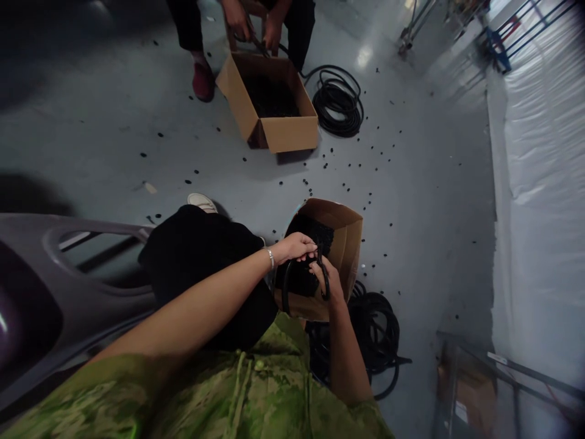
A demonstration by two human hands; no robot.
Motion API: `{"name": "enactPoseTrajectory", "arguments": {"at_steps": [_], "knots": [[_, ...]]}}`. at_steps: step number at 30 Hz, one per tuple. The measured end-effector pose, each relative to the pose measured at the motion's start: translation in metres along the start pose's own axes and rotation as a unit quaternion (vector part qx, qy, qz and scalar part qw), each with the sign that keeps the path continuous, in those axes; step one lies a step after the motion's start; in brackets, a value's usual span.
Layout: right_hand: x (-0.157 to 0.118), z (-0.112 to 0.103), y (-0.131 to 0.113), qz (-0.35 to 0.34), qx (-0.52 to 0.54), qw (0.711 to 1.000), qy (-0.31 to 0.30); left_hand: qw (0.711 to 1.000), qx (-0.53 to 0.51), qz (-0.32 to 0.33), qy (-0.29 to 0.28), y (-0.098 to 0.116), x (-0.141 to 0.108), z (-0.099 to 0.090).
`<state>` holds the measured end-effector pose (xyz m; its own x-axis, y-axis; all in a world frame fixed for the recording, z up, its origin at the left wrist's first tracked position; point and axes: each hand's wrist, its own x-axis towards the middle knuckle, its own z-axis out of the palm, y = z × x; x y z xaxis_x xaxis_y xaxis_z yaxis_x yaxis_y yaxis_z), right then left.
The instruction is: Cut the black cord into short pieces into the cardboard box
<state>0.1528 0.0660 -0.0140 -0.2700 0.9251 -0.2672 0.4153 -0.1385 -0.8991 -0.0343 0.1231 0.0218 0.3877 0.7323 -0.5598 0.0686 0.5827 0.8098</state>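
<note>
My left hand (pixel 296 246) is closed in a pinch around a black rubber hose (pixel 286 285), which loops down beside it. My right hand (pixel 333 278) grips black-handled scissors (pixel 326 288) close to the left fingertips. The blades are small and dark here, so how far they are apart is unclear. Both hands are over an open cardboard box (pixel 350 247) between my knees and the floor in front. Small black cut pieces (pixel 320 230) lie heaped inside it.
A coil of black hose (pixel 377 332) lies right of my box. Opposite, a co-worker's hands (pixel 237 23) hold a cutting tool above another cardboard box (pixel 292 134), with a second hose coil (pixel 338 103) beside it. Black bits dot the floor. A grey chair (pixel 105 228) stands at left.
</note>
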Motion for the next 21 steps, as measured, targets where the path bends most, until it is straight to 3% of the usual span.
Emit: {"name": "enactPoseTrajectory", "arguments": {"at_steps": [12,21], "knots": [[0.002,-0.005,-0.011,0.001,0.025,0.999,-0.034,0.999,0.05,0.018,-0.009,-0.006,0.005,0.001],[0.003,-0.001,0.0,0.002,0.021,1.0,-0.019,0.998,0.064,0.023,-0.002,-0.008,0.008,0.0]]}}
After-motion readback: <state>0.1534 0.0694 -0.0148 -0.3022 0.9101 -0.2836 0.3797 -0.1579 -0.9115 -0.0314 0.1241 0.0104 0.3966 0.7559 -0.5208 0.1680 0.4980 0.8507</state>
